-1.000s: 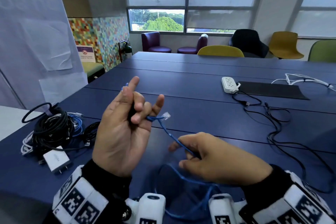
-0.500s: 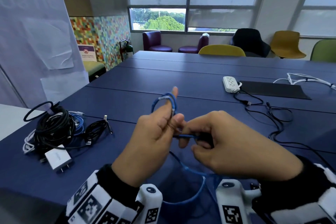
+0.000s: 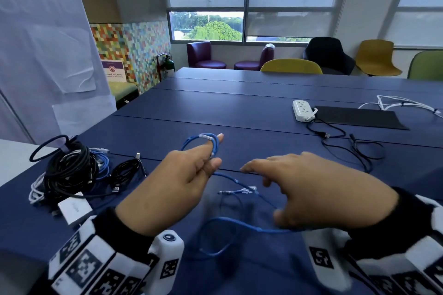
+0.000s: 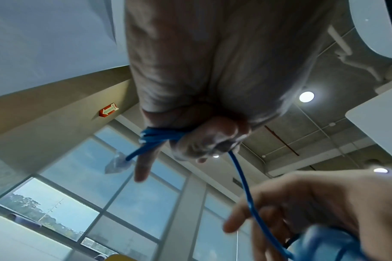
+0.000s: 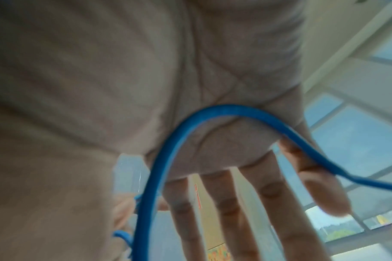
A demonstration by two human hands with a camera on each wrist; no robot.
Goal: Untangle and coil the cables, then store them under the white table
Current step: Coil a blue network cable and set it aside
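Observation:
A thin blue network cable point(image 3: 239, 226) hangs between my hands above the dark blue table point(image 3: 239, 108). My left hand point(image 3: 182, 179) points its index finger forward, with a few turns of the cable wound round it point(image 4: 159, 139); the curled fingers pinch the strand against the thumb. My right hand point(image 3: 318, 189) hovers to the right with straight, spread fingers point(image 5: 226, 203). The cable point(image 5: 168, 150) is draped in a loop across its palm, none of the fingers closed on it. A clear plug end point(image 3: 247, 190) dangles between the hands.
A tangle of black, white and blue cables point(image 3: 69, 167) and a white charger point(image 3: 74, 208) lie at the left, next to a white table corner point(image 3: 14, 155). A white power strip point(image 3: 302, 109), black mat point(image 3: 359, 117), loose black cable point(image 3: 354, 148) and white cable point(image 3: 402, 103) lie at the right.
My hands have come apart: the right hand let go of its pinch and moved right and down with fingers spread. The left hand keeps the loops on its index finger.

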